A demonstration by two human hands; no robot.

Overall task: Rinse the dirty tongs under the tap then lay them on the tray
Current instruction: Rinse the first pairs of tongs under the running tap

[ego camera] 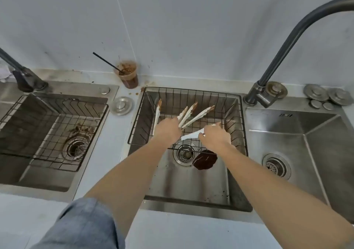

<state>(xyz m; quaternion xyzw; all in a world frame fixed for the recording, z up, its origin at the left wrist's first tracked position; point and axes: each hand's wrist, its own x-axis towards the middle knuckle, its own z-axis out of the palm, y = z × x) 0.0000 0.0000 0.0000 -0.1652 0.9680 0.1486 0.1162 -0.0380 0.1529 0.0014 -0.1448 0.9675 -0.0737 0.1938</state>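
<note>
Tongs (188,112): handles hidden in left hand (168,130), right hand (215,137).

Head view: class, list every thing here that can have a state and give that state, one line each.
Left hand: grips a bundle of tongs, tips soiled brown.
Right hand: holds single tongs, tip soiled.
Wire basket: sits in the middle sink.
Cup: upright, smeared brown, straw inside.
Right tap: spout out of frame, no stream seen.
</note>
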